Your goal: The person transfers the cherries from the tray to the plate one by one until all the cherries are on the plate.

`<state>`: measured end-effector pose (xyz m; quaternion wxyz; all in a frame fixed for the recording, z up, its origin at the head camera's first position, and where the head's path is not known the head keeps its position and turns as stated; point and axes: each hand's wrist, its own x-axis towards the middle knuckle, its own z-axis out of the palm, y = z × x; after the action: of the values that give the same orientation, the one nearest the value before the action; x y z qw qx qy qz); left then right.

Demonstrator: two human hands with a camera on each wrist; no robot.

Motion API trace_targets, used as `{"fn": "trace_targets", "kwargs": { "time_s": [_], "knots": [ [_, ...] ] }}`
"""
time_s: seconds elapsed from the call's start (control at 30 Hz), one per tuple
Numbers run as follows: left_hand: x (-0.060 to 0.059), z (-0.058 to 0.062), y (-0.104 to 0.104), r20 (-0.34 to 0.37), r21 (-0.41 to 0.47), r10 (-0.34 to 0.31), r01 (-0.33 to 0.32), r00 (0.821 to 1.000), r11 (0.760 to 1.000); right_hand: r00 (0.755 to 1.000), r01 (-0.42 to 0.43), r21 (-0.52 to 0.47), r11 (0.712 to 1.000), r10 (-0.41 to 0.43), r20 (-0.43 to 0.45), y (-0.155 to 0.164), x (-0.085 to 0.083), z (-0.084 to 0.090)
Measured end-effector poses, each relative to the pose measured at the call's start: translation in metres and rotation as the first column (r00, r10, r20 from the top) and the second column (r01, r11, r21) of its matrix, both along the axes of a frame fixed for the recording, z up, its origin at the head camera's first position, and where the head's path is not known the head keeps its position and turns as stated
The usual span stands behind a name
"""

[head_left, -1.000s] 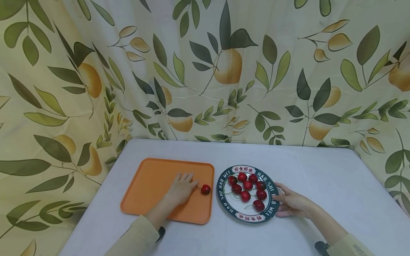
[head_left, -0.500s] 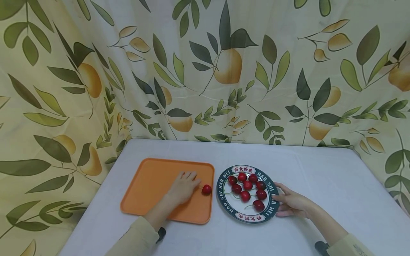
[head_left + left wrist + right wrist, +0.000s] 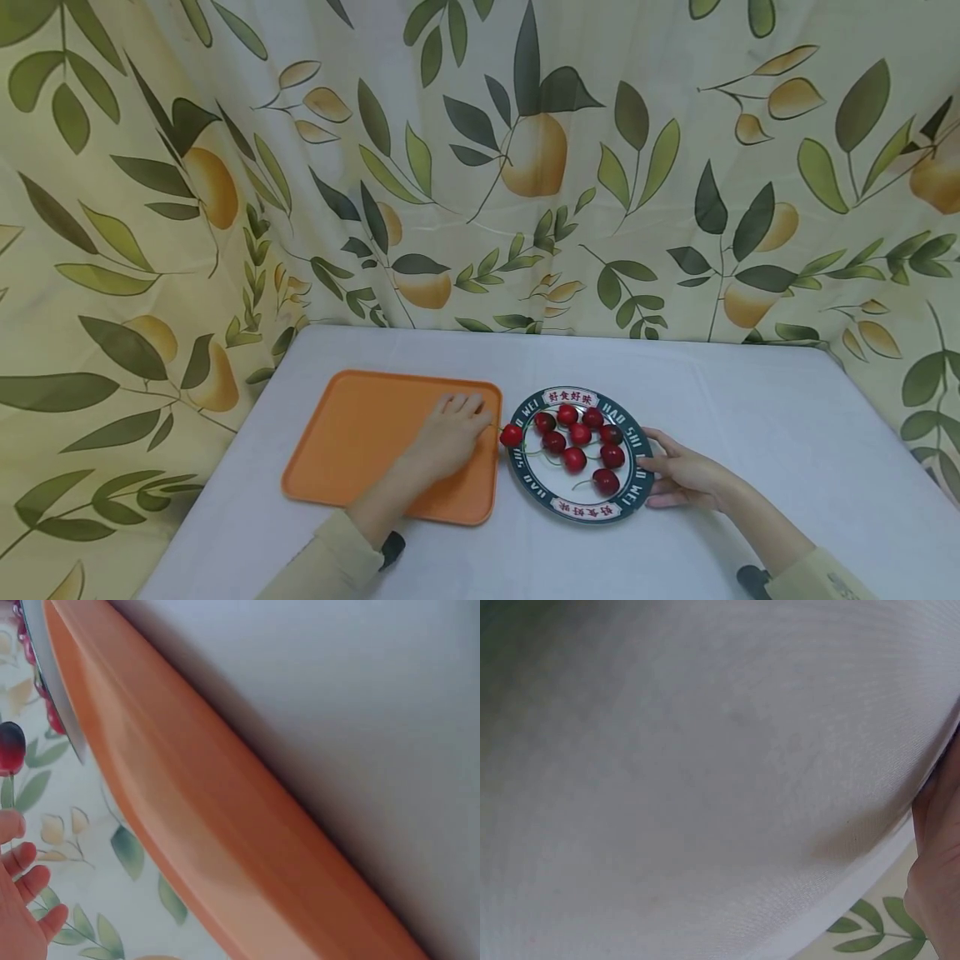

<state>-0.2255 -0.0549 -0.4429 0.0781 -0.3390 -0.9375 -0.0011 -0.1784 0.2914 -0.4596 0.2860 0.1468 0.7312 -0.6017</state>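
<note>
In the head view, my left hand (image 3: 448,440) hangs over the right side of the orange tray (image 3: 352,442). It pinches a red cherry (image 3: 512,436) by the stem; the left wrist view shows that cherry (image 3: 11,750) with its stem running to the thumb and finger. The fruit is at the left rim of a round plate (image 3: 536,493) with a dark green patterned border. Several dark red cherries (image 3: 574,460) lie on the plate's white middle. At the right rim, my right hand (image 3: 686,477) holds the plate by its edge; some fingertips are hidden.
A white cloth (image 3: 645,558) covers the table, and the tray and plate stand side by side on it, a narrow gap between them. Behind and to the left hangs a curtain (image 3: 465,242) printed with leaves and fruit.
My left hand has moved right, carrying the cherry from above the tray's right side to the plate's left rim. The right hand and plate stay where they were.
</note>
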Motion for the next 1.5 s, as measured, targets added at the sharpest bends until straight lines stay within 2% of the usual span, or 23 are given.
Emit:
{"fn": "trace_targets", "kwargs": {
  "time_s": [0.13, 0.43, 0.6, 0.87, 1.13, 1.5],
  "knots": [
    [0.002, 0.002, 0.009, -0.004, 0.011, -0.003, 0.004, 1.0, 1.0, 1.0, -0.004, -0.004, 1.0, 0.004, -0.001, 0.0, 0.0, 0.0],
    [0.012, 0.004, 0.032, -0.017, -0.026, -0.027, 0.026, 0.999, 0.999, 1.0, -0.01, -0.002, 1.0, 0.01, -0.005, -0.001, 0.0, 0.001],
    [0.017, 0.002, 0.042, -0.006, -0.055, -0.042, 0.041, 0.999, 0.998, 1.0, -0.014, -0.001, 1.0, 0.014, -0.01, 0.0, 0.0, -0.001],
    [0.025, -0.004, 0.052, -0.039, -0.049, -0.088, 0.086, 0.995, 0.995, 0.999, -0.027, -0.015, 1.0, 0.027, -0.022, 0.001, 0.001, -0.002],
    [0.027, -0.009, 0.06, -0.008, -0.042, -0.089, 0.088, 0.996, 0.995, 1.0, -0.009, -0.009, 1.0, 0.009, -0.015, 0.001, 0.0, -0.003],
    [0.029, -0.011, 0.065, 0.031, -0.095, -0.07, 0.073, 0.997, 0.993, 1.0, -0.011, -0.002, 1.0, 0.011, -0.009, 0.001, -0.001, -0.002]
  ]
}}
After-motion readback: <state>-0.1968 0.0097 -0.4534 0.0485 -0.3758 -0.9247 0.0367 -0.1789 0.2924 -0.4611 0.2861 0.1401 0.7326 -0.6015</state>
